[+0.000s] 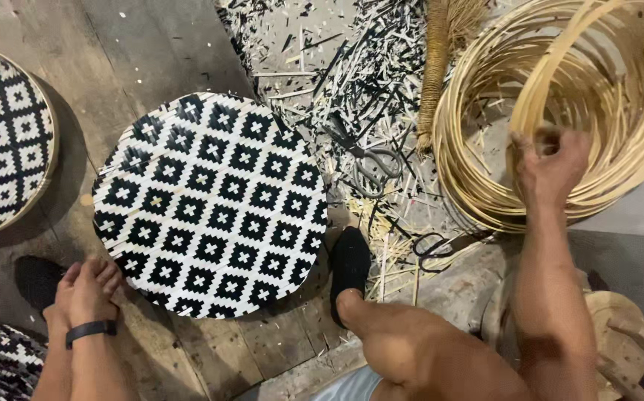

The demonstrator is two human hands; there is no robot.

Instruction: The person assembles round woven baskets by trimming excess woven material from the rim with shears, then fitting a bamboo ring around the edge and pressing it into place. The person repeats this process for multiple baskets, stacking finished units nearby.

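The left hand [84,289] rests loosely curled on the floor [151,52] at the near edge of the woven mat [210,204], whose rim looks still unbound. The right hand [552,167] pinches one hoop from the hoops [559,111] at far right. Scissors [370,160] lie between.

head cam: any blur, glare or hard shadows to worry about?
Head view: the right hand on the cane hoops looks slightly motion-soft; the woven disc is sharp, no glare; soft shadow beside the left tray; the left hand is evenly lit.
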